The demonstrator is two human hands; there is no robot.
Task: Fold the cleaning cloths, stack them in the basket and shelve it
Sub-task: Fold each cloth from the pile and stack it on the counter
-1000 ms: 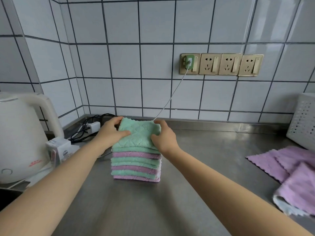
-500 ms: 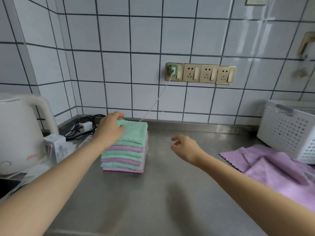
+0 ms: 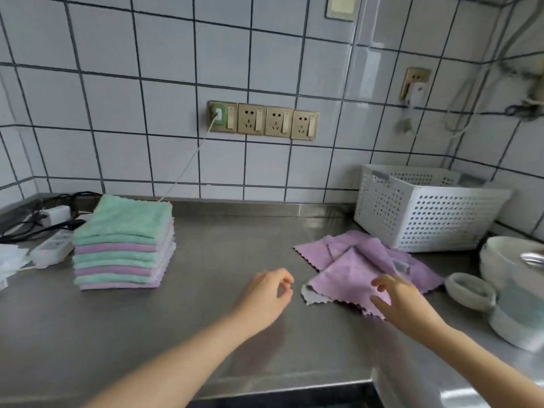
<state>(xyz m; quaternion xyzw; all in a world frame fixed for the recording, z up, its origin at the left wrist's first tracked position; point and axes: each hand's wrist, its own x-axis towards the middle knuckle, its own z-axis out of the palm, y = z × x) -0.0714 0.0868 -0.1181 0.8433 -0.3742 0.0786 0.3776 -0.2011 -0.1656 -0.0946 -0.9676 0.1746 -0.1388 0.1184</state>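
Steel counter [image 3: 229, 334] carries a folded cloth stack [image 3: 123, 245], loose purple cloths [image 3: 359, 269], white basket [image 3: 424, 207], bowls [image 3: 512, 260].

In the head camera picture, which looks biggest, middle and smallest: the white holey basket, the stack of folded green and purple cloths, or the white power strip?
1. White perforated plastic basket
2. Stack of folded green and purple cloths
3. White power strip

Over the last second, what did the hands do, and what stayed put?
Both hands let go of the folded stack and swung right. The right hand now reaches onto the loose purple cloths; the left hand hovers empty beside them. The stack and the white basket stayed put.
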